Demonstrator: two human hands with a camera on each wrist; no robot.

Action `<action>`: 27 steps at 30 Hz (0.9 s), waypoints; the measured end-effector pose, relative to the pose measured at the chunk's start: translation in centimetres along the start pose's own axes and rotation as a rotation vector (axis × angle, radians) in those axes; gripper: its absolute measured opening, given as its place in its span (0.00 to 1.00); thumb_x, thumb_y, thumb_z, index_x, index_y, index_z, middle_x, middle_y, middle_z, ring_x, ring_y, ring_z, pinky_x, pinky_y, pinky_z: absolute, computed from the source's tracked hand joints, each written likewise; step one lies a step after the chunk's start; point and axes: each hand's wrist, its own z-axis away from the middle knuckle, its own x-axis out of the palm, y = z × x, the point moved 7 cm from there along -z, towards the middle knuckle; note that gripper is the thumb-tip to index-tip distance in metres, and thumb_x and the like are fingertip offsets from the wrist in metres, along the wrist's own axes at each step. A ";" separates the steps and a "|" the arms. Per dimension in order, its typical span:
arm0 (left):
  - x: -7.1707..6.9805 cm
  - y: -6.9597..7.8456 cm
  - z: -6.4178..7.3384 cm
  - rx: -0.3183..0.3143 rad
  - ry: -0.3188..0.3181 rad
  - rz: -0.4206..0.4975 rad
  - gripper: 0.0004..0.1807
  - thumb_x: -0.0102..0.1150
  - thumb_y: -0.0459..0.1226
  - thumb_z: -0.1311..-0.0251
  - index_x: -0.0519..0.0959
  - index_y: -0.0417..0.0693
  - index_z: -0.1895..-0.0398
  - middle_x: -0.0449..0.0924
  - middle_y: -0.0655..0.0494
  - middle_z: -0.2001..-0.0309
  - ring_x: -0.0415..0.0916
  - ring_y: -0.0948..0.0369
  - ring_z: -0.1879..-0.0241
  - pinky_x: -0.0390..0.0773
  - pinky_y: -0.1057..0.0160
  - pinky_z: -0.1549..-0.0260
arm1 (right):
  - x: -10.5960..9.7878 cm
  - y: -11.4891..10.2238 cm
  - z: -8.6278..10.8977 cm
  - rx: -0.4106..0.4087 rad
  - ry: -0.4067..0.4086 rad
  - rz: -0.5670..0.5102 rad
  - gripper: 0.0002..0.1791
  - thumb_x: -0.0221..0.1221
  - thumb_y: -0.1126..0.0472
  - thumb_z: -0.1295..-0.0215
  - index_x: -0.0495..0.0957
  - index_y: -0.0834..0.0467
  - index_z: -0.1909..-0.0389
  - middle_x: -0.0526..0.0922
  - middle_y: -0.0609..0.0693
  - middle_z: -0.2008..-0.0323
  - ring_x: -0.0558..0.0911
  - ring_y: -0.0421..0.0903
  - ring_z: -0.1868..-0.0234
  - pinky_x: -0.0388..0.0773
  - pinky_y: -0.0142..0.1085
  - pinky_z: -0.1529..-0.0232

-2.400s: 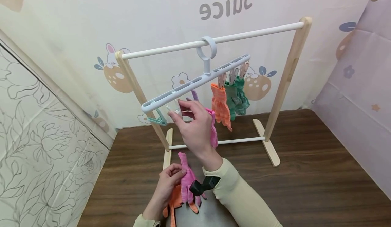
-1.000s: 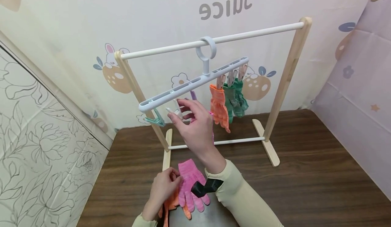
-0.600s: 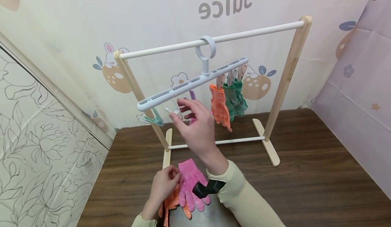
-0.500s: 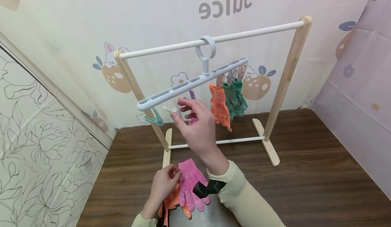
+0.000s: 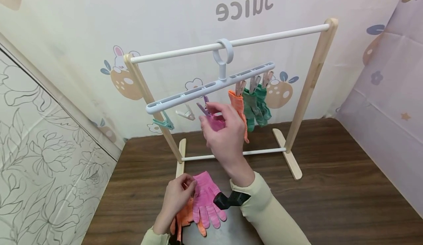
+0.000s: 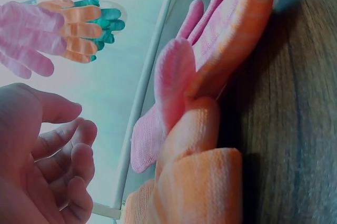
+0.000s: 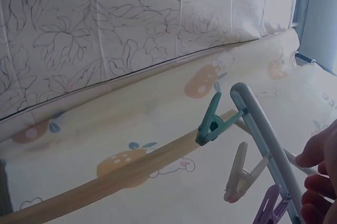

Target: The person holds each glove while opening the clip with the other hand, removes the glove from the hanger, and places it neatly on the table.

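My right hand (image 5: 224,131) is raised in front of the purple clothespin (image 5: 203,107), thumb and fingers bent and apart, with nothing seen between them. A pink glove (image 5: 216,123) hangs from that clothespin, partly hidden by the hand. To the left, the white clothespin (image 5: 186,113) and teal clothespin (image 5: 165,121) dangle with nothing clipped in them. These hang from a grey-blue hanger (image 5: 185,97). Low down, my left hand (image 5: 180,193) is loosely curled beside a flat pink glove (image 5: 208,201) lying over orange gloves (image 6: 205,187); the left wrist view shows it holding nothing.
The hanger's ring hooks over the white rod (image 5: 274,36) of a wooden stand (image 5: 310,87) on the dark wood table (image 5: 330,193). An orange glove (image 5: 236,102) and green gloves (image 5: 256,105) hang from clothespins on the right. A patterned curtain (image 5: 178,17) stands behind.
My right hand has let go of the white clothespin and moved right to the purple one. The hanger has swung slightly. Earlier my left hand turned the pink glove cuff-up and laid it down.
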 end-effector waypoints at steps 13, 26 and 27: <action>0.4 0.1 -0.2 -0.016 -0.007 0.052 0.03 0.66 0.39 0.39 0.82 0.54 0.70 0.75 0.66 0.79 0.68 0.69 0.84 0.69 0.68 0.84 | 1.9 3.4 -0.9 0.203 -0.070 0.182 0.27 0.73 0.53 0.45 0.79 0.60 0.46 0.80 0.52 0.52 0.77 0.47 0.53 0.75 0.41 0.54; 0.9 0.5 -0.4 0.002 -0.070 0.079 0.02 0.64 0.39 0.36 0.82 0.56 0.68 0.76 0.66 0.78 0.71 0.67 0.82 0.71 0.67 0.82 | 3.1 4.7 -1.9 0.195 -0.098 0.166 0.20 0.72 0.55 0.42 0.83 0.60 0.51 0.85 0.51 0.62 0.82 0.43 0.62 0.79 0.36 0.63; 0.9 0.5 -0.4 0.003 -0.071 0.080 0.02 0.64 0.39 0.36 0.82 0.57 0.67 0.76 0.67 0.77 0.70 0.67 0.82 0.71 0.68 0.82 | 3.2 4.7 -1.9 0.193 -0.095 0.162 0.20 0.72 0.55 0.42 0.83 0.60 0.51 0.85 0.51 0.62 0.82 0.43 0.62 0.79 0.35 0.64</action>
